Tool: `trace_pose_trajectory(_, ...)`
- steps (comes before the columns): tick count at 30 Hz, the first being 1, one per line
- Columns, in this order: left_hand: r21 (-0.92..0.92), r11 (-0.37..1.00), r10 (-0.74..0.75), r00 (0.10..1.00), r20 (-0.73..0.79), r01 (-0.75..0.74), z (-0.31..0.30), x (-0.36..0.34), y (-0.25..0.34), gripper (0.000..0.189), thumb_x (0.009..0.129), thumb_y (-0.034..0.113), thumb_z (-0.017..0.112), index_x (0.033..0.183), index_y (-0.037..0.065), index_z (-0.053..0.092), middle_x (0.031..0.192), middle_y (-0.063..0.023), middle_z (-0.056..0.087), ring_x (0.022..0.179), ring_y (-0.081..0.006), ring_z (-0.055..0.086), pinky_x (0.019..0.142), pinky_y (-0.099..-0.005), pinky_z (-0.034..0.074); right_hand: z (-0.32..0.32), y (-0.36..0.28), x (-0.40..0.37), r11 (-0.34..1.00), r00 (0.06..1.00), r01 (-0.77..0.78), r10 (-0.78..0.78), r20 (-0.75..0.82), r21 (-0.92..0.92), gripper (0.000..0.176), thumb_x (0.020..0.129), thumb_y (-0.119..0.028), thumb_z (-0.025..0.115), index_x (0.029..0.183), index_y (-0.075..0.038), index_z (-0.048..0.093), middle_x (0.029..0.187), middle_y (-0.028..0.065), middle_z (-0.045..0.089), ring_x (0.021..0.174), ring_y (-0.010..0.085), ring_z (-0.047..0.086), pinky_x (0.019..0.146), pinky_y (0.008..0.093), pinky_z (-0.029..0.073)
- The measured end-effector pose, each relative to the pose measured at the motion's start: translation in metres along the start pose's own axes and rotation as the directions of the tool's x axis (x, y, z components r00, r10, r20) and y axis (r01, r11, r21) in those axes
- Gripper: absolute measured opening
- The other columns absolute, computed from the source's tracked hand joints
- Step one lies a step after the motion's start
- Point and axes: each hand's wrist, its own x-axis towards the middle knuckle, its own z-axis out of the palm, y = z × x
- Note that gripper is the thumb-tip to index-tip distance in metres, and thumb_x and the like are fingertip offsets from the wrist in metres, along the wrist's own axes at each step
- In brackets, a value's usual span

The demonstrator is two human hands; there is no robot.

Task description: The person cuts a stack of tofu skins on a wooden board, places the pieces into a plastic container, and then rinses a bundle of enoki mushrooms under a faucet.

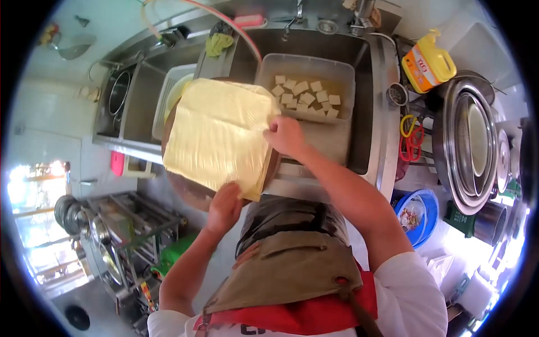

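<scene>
A square stack of thin, pale yellow tofu skin sheets (216, 132) lies over a round brown board (182, 182), which shows only around its edges. My left hand (225, 203) pinches the near edge of the sheets, close to the near right corner. Farther up, my right hand (285, 135) is closed on their right edge, thumb and fingers pressed together. A shallow crease crosses the upper part of the sheets. Just beyond my right hand, white tofu cubes (302, 87) sit in liquid inside a clear plastic bin (342, 62).
The bin stands in a steel sink (362, 106). A hose (238, 28) arches over the sink edge, near a green cloth (218, 44). At right are a yellow jug (429, 64), red-handled scissors (412, 140), stacked metal basins (443, 151) and a blue bucket (431, 205).
</scene>
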Motion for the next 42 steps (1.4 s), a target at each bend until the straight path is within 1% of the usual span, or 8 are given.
trace_pose_trajectory(3, -0.374, 0.734, -0.631, 0.773, -0.068, 0.567, -0.011, 0.016, 0.036, 0.016, 0.087, 0.005, 0.058, 0.099, -0.004, 0.065, 0.103, -0.0217, 0.065, 0.09, -0.0372, 0.065, 0.079, -0.0402, 0.052, -0.01, -0.006, 0.004, 0.989, 0.996, 0.089, -0.084, -0.042, 0.116, 0.017, 0.07, -0.016, 0.064, 0.073, -0.001, 0.06, 0.075, 0.0203, 0.063, 0.072, 0.036, 0.063, 0.066, 0.0436, 0.05)
trace_pose_trajectory(4, -0.355, 0.73, -0.645, 0.761, -0.074, 0.584, -0.015, 0.021, 0.044, 0.015, 0.089, 0.003, 0.056, 0.099, -0.004, 0.064, 0.105, -0.021, 0.065, 0.085, -0.0368, 0.065, 0.073, -0.0399, 0.052, -0.012, -0.008, 0.006, 0.98, 0.996, 0.078, -0.068, -0.059, 0.185, 0.015, 0.07, -0.014, 0.065, 0.071, -0.001, 0.058, 0.073, 0.0192, 0.063, 0.071, 0.0353, 0.062, 0.064, 0.0426, 0.049)
trace_pose_trajectory(11, -0.085, 0.98, -0.19, 0.972, -0.14, 0.179, 0.025, 0.019, 0.05, 0.024, 0.076, 0.011, 0.071, 0.096, 0.0, 0.065, 0.109, -0.0198, 0.062, 0.108, -0.039, 0.057, 0.095, -0.0443, 0.046, -0.01, 0.018, 0.014, 0.969, 0.998, -0.032, 0.016, 0.065, 0.246, 0.033, 0.073, -0.014, 0.066, 0.1, 0.001, 0.055, 0.085, 0.019, 0.064, 0.076, 0.0313, 0.063, 0.069, 0.0383, 0.05)
trace_pose_trajectory(16, 0.02, 0.953, -0.296, 0.942, -0.156, 0.302, 0.005, 0.048, 0.073, 0.034, 0.066, 0.014, 0.077, 0.095, 0.002, 0.065, 0.106, -0.0165, 0.062, 0.097, -0.0375, 0.058, 0.084, -0.0457, 0.048, -0.008, 0.014, 0.015, 0.857, 1.0, 0.013, -0.022, 0.011, 0.516, 0.05, 0.079, -0.014, 0.067, 0.121, 0.003, 0.046, 0.093, 0.0145, 0.063, 0.072, 0.0233, 0.062, 0.067, 0.0349, 0.051)
trace_pose_trajectory(19, -0.182, 0.9, -0.409, 0.912, -0.036, 0.397, 0.01, 0.048, 0.054, 0.031, 0.068, 0.014, 0.075, 0.094, 0.001, 0.066, 0.103, -0.0155, 0.064, 0.096, -0.036, 0.06, 0.083, -0.043, 0.049, -0.018, 0.011, 0.012, 0.95, 0.99, 0.136, -0.121, -0.07, 0.28, 0.048, 0.08, -0.014, 0.065, 0.121, 0.003, 0.047, 0.099, 0.0164, 0.063, 0.074, 0.021, 0.063, 0.068, 0.0344, 0.051)
trace_pose_trajectory(25, -0.195, 0.878, -0.42, 0.899, 0.122, 0.437, -0.015, 0.055, 0.041, 0.017, 0.075, 0.012, 0.068, 0.086, -0.002, 0.067, 0.083, -0.0154, 0.068, 0.081, -0.0305, 0.065, 0.077, -0.0379, 0.052, -0.014, 0.031, -0.025, 0.979, 0.955, 0.185, -0.159, -0.248, 0.086, 0.039, 0.083, -0.017, 0.065, 0.116, 0.0, 0.053, 0.098, 0.0161, 0.064, 0.074, 0.0258, 0.064, 0.068, 0.0358, 0.051)
trace_pose_trajectory(32, -0.408, 0.638, -0.648, 0.741, 0.173, 0.653, -0.038, 0.08, 0.026, 0.016, 0.081, 0.012, 0.061, 0.082, -0.004, 0.065, 0.066, -0.0097, 0.064, 0.059, -0.0128, 0.058, 0.058, -0.0283, 0.047, 0.006, 0.016, -0.098, 0.935, 0.91, 0.355, -0.341, 0.236, -0.019, 0.022, 0.082, -0.02, 0.066, 0.1, -0.007, 0.062, 0.095, 0.0101, 0.062, 0.072, 0.0239, 0.064, 0.063, 0.0383, 0.052)
trace_pose_trajectory(42, -0.429, 0.836, -0.334, 0.938, 0.097, 0.342, -0.055, 0.085, -0.002, 0.018, 0.081, 0.014, 0.064, 0.081, -0.004, 0.063, 0.067, -0.0124, 0.064, 0.058, -0.0149, 0.058, 0.057, -0.0297, 0.047, 0.058, -0.014, -0.12, 0.672, 0.823, 0.561, -0.515, 0.239, -0.484, 0.016, 0.069, -0.02, 0.066, 0.075, -0.007, 0.06, 0.081, 0.0083, 0.054, 0.073, 0.0258, 0.058, 0.06, 0.0377, 0.05)
